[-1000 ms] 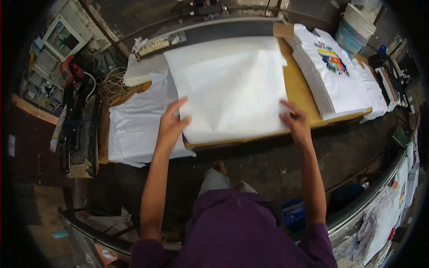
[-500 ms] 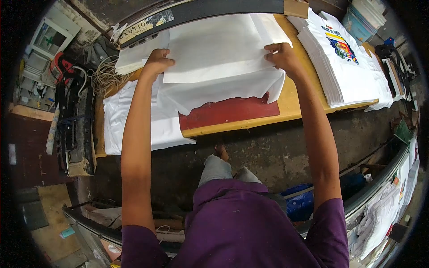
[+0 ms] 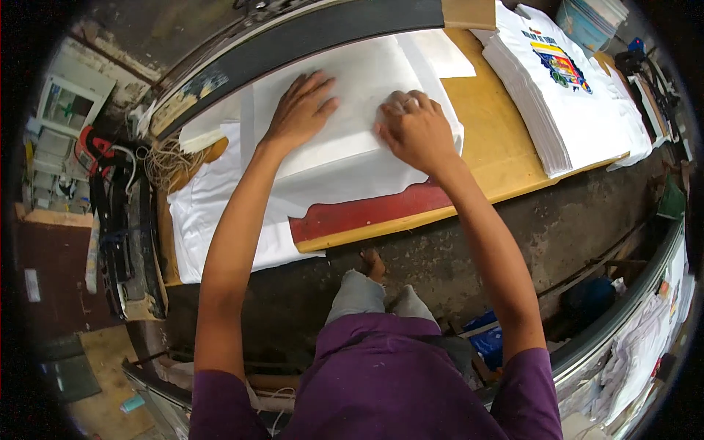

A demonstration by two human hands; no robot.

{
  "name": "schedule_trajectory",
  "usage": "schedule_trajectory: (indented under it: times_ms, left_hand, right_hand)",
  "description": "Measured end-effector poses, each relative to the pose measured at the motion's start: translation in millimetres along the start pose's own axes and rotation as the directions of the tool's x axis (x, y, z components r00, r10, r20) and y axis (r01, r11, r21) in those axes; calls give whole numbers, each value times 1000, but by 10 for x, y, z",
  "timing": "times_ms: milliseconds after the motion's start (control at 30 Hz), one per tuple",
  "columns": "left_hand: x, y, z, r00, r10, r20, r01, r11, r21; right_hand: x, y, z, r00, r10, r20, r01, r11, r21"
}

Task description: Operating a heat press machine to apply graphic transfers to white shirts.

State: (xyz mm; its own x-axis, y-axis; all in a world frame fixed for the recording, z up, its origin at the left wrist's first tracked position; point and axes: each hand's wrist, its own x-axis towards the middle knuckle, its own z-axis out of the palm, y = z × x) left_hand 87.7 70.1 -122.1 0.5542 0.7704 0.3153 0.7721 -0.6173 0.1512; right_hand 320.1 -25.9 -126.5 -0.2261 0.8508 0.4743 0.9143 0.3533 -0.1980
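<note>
A white sheet (image 3: 348, 143) lies over white cloth (image 3: 315, 183) on the table. Spread on the sheet's left part is my left hand (image 3: 302, 110), palm down and fingers apart. Over the right part of the sheet, my right hand (image 3: 419, 132) rests with bent fingers; motion smears their tips, so I cannot tell whether they pinch anything. A red board (image 3: 367, 210) shows under the cloth along the table's near edge. Right behind the sheet runs a long dark bar (image 3: 308, 40) with a worn label at its left end.
A stack of white shirts (image 3: 524, 106) with a colourful print on top sits on the yellow table (image 3: 495, 150) at right. More white cloth (image 3: 213, 213) hangs at left, near coiled rope (image 3: 172, 161). Behind the stack stands a bucket (image 3: 587, 26). Dark floor lies below.
Both hands have let go of the sheet's side edges and moved inward onto its top. The sheet now lies lower against the cloth. The view has shifted and tilted slightly.
</note>
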Motion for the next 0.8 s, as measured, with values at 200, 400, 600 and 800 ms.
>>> schedule_trajectory:
  times_ms: [200,400,600,800]
  left_hand:
    - [1144,-911,231,924,-196,328,255,956,-148]
    - [1145,-1247,308,978,-209,-7,209,977,46]
    - [-289,-454,-317,988,-39,-151,44,999,27]
    - [-1769,112,-698,962,-185,-200,186,982,-12]
  right_hand:
    - [-36,-50,-7,993,-12,-118,16,999,32]
    - [57,-163,-42,997,11,-76,-5,998,69]
    - [-165,16,-183,986,-5,-169,7,1000,11]
    - [-469,75,-288,986,85,-143,-83,996,23]
